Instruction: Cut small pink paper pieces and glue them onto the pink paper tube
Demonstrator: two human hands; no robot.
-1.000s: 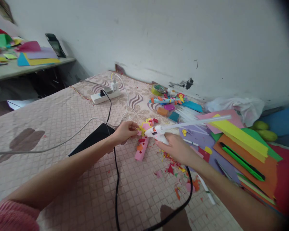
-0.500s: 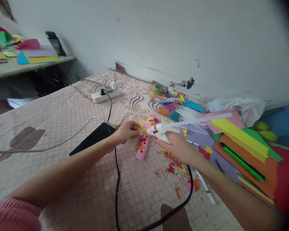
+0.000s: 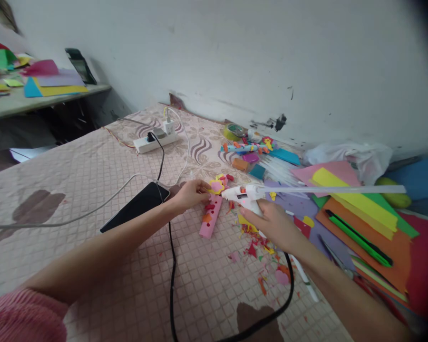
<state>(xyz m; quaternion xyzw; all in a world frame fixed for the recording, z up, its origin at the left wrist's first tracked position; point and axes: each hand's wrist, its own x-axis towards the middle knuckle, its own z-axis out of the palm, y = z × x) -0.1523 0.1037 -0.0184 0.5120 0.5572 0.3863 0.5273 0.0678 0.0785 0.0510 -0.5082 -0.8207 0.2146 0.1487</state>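
Observation:
My right hand (image 3: 273,221) is wrapped round the handle of a white glue gun (image 3: 248,195), with a long clear glue stick (image 3: 335,189) poking out of its back end. The nozzle points left, close to a yellow and pink foam flower piece (image 3: 217,186) that my left hand (image 3: 192,194) pinches at its edge. Beneath that piece lies a pink strip (image 3: 210,221) decorated with red dots and an orange shape. A black cord (image 3: 287,289) runs down from the glue gun and loops across the table.
A black phone (image 3: 135,206) lies by my left forearm, with a power strip (image 3: 156,141) behind it. Foam scraps (image 3: 255,244) litter the table near my right hand. Coloured sheets (image 3: 374,237), a green cutter (image 3: 360,240) and scissors (image 3: 337,259) lie on the right; tape (image 3: 233,131) stands near the wall.
The glue gun has drawn back slightly to the right, and its glue stick now lies more level. The flower piece in my left hand shows more plainly.

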